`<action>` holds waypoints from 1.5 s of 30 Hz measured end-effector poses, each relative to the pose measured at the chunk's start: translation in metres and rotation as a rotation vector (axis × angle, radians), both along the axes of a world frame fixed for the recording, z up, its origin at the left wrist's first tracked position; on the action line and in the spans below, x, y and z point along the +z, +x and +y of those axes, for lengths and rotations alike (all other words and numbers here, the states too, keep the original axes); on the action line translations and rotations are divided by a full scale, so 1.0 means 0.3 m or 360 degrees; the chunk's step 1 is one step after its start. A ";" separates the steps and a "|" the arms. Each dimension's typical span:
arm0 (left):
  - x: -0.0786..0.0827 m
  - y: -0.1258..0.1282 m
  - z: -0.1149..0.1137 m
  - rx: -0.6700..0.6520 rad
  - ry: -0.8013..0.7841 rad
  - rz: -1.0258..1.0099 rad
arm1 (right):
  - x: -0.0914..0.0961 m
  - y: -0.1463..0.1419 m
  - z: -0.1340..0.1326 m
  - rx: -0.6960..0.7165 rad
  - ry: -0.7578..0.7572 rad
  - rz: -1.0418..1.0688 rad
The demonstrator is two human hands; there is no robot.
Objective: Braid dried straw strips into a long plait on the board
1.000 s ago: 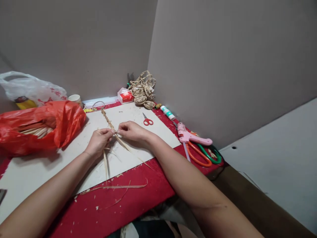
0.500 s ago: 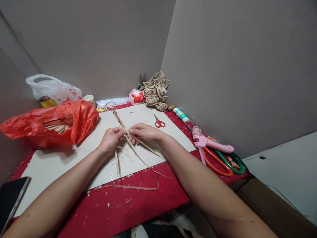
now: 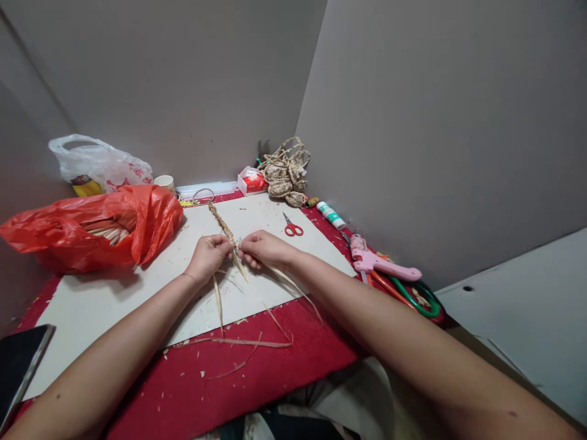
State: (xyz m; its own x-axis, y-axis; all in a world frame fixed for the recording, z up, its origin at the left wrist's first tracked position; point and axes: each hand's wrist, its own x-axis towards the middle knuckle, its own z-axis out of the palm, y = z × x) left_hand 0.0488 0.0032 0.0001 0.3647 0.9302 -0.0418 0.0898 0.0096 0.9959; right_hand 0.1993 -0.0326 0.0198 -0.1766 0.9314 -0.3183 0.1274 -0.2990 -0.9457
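A tan braided cord runs from a thin ring at the back of the white board down to my hands. My left hand pinches the cord's near end. Just to its right, my right hand is closed on pale fibre strands that trail out below it to the right. Other loose strands hang from under my left hand toward the board's front edge. The fingertips of both hands almost meet, and the exact crossing of the strands between them is too small to make out.
Red-handled scissors lie on the white board. A red plastic bag of fibre stands left, a phone nearer. At right are a pink glue gun and green-handled tool. Woven pieces sit at the back.
My right hand has drawn the strands it holds further right, and its fingers have curled closed. My left hand stays at the cord's end. The view has shifted slightly.
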 end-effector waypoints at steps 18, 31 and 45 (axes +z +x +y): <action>-0.002 -0.008 -0.010 0.0056 -0.0393 -0.0281 | -0.033 -0.151 -0.058 -0.0315 0.0765 -0.1714; -0.013 -0.007 0.002 0.0046 -0.0616 -0.0416 | 0.106 -0.120 -0.099 -0.0130 0.0924 -0.1922; 0.003 -0.015 -0.019 0.0023 -0.0473 -0.0278 | -0.061 -0.037 0.026 0.0131 0.0061 -0.0122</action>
